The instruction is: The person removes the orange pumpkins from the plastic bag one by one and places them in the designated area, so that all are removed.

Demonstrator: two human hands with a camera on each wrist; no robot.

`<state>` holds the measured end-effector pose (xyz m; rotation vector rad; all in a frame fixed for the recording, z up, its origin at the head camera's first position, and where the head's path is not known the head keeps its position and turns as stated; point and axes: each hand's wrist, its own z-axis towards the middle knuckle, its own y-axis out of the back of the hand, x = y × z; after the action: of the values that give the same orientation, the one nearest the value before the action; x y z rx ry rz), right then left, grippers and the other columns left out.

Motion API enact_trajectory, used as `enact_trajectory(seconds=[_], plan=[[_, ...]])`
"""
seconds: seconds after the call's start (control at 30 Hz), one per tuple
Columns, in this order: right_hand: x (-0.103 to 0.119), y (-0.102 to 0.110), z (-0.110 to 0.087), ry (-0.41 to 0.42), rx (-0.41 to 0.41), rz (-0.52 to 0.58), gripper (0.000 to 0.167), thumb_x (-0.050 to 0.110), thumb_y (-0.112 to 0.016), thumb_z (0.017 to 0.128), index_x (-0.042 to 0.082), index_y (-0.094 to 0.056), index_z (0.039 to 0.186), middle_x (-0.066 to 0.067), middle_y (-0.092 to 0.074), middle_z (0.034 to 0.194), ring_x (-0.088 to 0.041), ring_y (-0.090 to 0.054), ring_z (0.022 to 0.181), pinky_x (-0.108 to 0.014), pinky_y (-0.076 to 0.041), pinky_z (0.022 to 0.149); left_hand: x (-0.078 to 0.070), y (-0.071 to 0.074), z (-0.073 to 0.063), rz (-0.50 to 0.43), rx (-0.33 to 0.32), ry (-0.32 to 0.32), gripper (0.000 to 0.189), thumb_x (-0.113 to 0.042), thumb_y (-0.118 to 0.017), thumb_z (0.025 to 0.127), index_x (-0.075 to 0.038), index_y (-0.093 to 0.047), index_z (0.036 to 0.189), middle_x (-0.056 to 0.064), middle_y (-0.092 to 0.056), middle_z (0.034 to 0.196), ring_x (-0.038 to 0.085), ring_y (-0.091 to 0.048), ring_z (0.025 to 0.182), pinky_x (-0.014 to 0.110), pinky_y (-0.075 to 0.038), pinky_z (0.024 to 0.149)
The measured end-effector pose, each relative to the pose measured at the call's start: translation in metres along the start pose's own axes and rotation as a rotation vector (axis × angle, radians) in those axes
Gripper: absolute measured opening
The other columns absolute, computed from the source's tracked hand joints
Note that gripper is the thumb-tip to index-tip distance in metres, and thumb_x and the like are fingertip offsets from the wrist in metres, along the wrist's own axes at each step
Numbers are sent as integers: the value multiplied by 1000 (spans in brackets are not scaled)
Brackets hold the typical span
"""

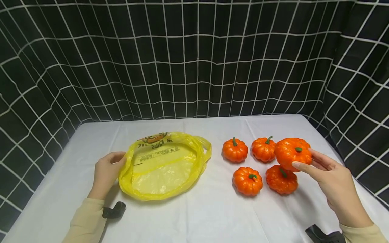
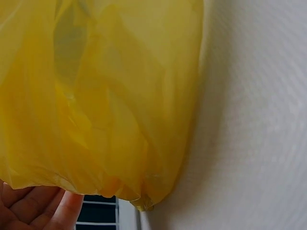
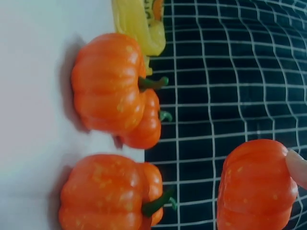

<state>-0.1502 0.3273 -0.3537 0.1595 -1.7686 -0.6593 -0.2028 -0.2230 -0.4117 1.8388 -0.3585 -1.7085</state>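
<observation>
A yellow plastic bag (image 1: 164, 175) lies on the table with its mouth spread wide and printing on its inner far wall. My left hand (image 1: 106, 170) holds the bag's left rim; the left wrist view shows part of the fingers (image 2: 36, 208) at the edge of the bag (image 2: 120, 120), which hides the fingertips. At the right, my right hand (image 1: 334, 180) grips a small orange pumpkin (image 1: 290, 152) between thumb and fingers, raised off the table. The right wrist view shows this pumpkin (image 3: 256, 187) with only one fingertip (image 3: 298, 168) against it.
Several more pumpkins stand on the white-covered table (image 1: 212, 216): a back left one (image 1: 235, 151), a back right one (image 1: 262, 150), a front left one (image 1: 247, 181), and a front right one (image 1: 281, 182) below the raised pumpkin. A black curtain with white grid lines (image 1: 194, 60) surrounds the table's back and sides.
</observation>
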Motion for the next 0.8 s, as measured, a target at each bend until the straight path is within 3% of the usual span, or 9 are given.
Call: enact_trajectory(seconds=[0.13, 0.27, 0.37, 0.53, 0.67, 0.8], plan=[[-7, 6, 4, -14, -35, -28, 88, 50, -74, 84, 15, -35, 155, 17, -58, 126, 5, -50, 109, -36, -47, 108, 0, 0, -1, 2, -3, -7, 39, -27, -57, 99, -3, -63, 129, 22, -62, 134, 39, -49, 135, 56, -37, 115], [-13, 12, 5, -7, -46, -19, 89, 48, -76, 83, 12, -36, 154, 34, -56, 97, 10, -50, 98, -15, -57, 80, 0, -1, -1, 12, -5, -17, 39, -27, -57, 99, -3, -63, 128, 22, -63, 134, 39, -50, 134, 56, -37, 114], [-16, 15, 6, -5, -57, 11, 89, 45, -78, 83, 9, -36, 154, 38, -52, 88, 13, -50, 92, -6, -51, 66, 0, 0, 0, 21, -15, -21, 38, -26, -57, 99, -3, -63, 128, 22, -63, 133, 40, -50, 134, 56, -38, 114], [-20, 20, 9, -31, -100, 54, 93, 44, -80, 81, 9, -34, 154, 36, -54, 89, 13, -51, 88, -7, -52, 65, 0, -2, 2, 3, -11, -28, 38, -26, -58, 99, -3, -63, 129, 23, -63, 133, 39, -51, 133, 56, -39, 114], [-28, 24, 13, -30, -101, 219, 94, 28, -84, 80, 3, -32, 154, 37, -57, 78, 17, -55, 75, -5, -49, 58, 2, -4, 3, 2, -1, -28, 38, -26, -58, 99, -3, -63, 129, 22, -63, 134, 38, -50, 134, 55, -38, 114], [-37, 24, 19, -69, -114, 203, 97, 33, -84, 79, 2, -31, 154, 35, -55, 82, 17, -53, 73, -5, -50, 59, 5, -3, 3, 10, -10, -26, 37, -25, -58, 99, -4, -63, 128, 21, -63, 133, 38, -51, 133, 55, -38, 114]])
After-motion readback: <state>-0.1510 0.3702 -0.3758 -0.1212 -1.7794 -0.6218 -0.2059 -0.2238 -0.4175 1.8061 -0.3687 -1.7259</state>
